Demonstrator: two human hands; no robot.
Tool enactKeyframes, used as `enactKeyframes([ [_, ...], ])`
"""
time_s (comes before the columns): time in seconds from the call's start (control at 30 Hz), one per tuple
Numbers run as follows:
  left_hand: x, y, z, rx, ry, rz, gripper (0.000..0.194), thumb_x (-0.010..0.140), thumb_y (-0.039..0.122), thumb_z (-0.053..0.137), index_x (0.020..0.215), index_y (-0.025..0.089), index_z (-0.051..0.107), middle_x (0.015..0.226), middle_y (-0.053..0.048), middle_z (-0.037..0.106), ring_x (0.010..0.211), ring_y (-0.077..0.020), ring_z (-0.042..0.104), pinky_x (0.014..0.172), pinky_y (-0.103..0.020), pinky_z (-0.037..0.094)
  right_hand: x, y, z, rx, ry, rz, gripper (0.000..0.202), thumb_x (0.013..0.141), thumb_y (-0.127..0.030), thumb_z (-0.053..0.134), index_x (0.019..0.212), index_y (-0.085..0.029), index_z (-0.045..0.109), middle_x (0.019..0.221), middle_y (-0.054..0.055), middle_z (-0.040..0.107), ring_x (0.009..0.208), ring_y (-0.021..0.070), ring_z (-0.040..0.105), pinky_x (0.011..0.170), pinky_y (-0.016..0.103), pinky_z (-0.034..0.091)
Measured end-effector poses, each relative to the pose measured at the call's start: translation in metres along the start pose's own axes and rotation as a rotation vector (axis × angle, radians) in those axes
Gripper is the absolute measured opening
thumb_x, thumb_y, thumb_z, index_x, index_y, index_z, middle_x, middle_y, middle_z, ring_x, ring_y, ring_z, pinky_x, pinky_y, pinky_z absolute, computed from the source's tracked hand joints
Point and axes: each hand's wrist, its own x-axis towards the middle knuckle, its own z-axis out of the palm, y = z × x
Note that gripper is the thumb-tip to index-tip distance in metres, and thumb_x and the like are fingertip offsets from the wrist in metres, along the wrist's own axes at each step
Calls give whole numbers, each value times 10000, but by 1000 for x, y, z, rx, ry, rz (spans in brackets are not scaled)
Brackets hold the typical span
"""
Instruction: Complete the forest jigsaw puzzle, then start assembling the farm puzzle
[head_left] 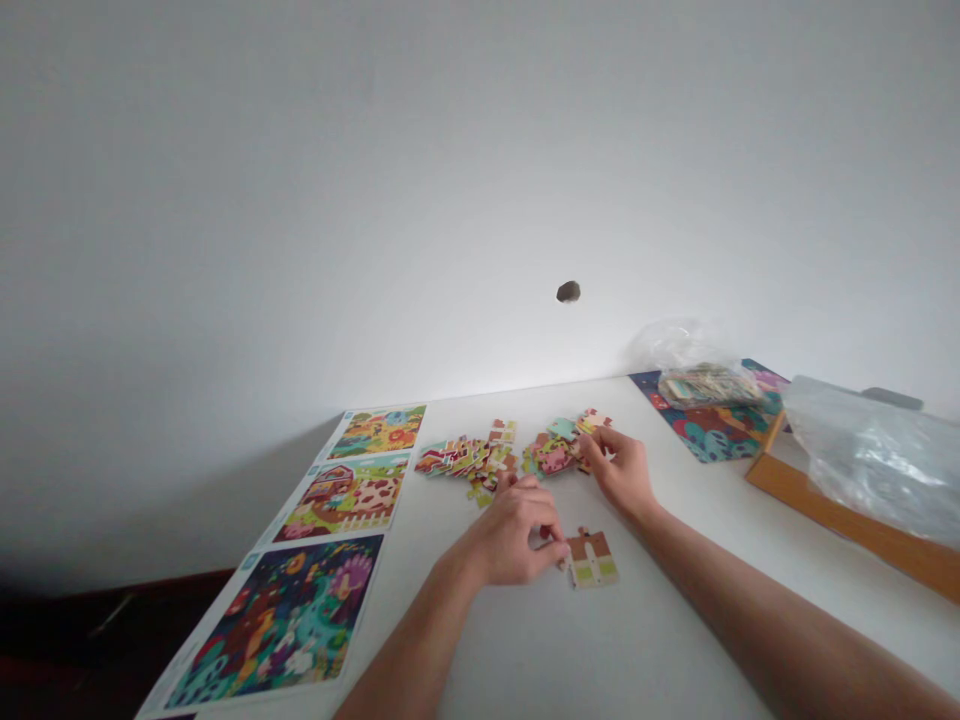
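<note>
Two or so joined jigsaw puzzle pieces [598,560], brown above and green and white below, lie flat on the white table. My left hand [517,530] is curled at their left edge, thumb against it, fingers bent in a pinch. A small dark-red bit shows between its fingers, partly hidden. Farther back, my right hand [619,468] pinches a puzzle piece at the edge of a small pile of pieces [553,455], with a pink one on top. A second heap of pieces [461,458] lies to the left, beyond my left hand.
Three printed pictures [352,495] on a sheet lie along the table's left edge. At the back right, a clear bag of pieces [709,383] rests on a dark picture card [720,435]. An orange-sided box [840,515] holds clear plastic [870,455]. A wall closes the far side.
</note>
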Motion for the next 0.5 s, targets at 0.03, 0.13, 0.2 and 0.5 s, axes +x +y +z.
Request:
enactKeyframes([
  [0.03,1,-1,0,40,66,-46,116,807,278,657,713,212,675,761,-3,660,876,-193,544,881,-362,339,0,0,0,-1,1,-2,377,883,-385,510,566,-183,481,536,-32,466,545,129,415,570,265,308],
  [0.13,3,-10,2,207,315,-287,120,818,228,620,920,225,684,986,-47,665,1029,-248,521,916,-400,355,0,0,0,-1,2,-8,382,877,-387,511,556,-185,472,533,-32,464,542,128,413,568,265,308],
  [0.2,3,-18,4,311,437,-465,327,766,228,666,1091,216,646,1136,-86,633,1118,-305,478,937,-445,360,0,0,0,2,-1,-7,382,874,-389,512,554,-186,469,533,-32,463,539,127,410,569,265,310],
  [0.5,3,-33,10,334,524,-529,209,778,220,663,986,231,679,1035,-55,695,1052,-315,511,905,-474,399,-1,-4,-1,17,-5,1,391,878,-394,513,550,-187,454,528,-31,453,534,125,399,569,265,310],
])
